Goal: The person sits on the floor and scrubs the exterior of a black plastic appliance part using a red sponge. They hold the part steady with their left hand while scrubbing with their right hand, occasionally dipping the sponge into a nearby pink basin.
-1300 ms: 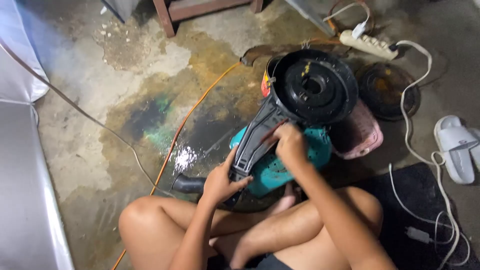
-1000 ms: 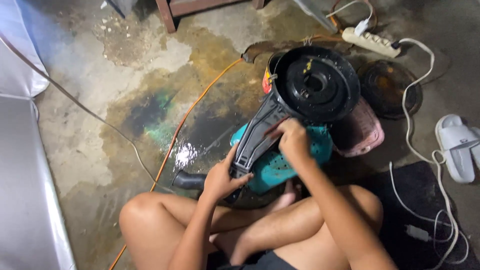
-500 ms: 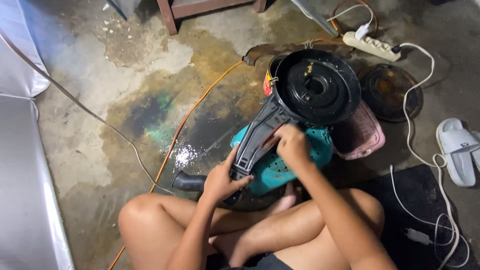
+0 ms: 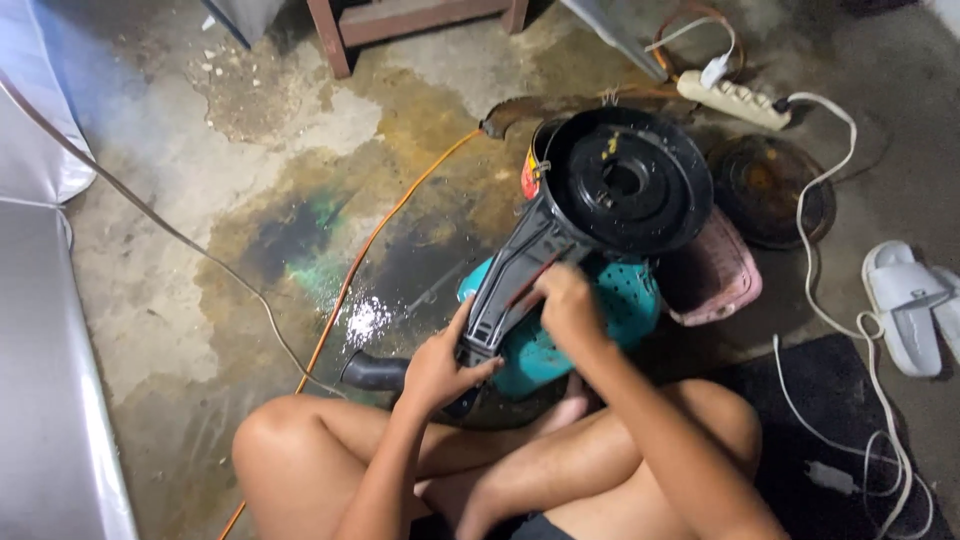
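Observation:
A black plastic appliance part with a round dished top and a long neck lies tilted over a teal perforated basket. My left hand grips the lower end of the neck. My right hand rests higher on the neck, fingers closed around a thin red-handled tool pressed into the part; its tip is hidden. A short dark hose end sticks out to the left below my left hand. My bare legs are folded on the floor under both arms.
Stained wet concrete floor with an orange cable and a grey cable. A pink basket, a rusty round disc, a white power strip, a white slipper, a black mat, wooden furniture legs.
My hands stay on the neck of the black part; the right hand has shifted slightly along it. The view has drifted a little.

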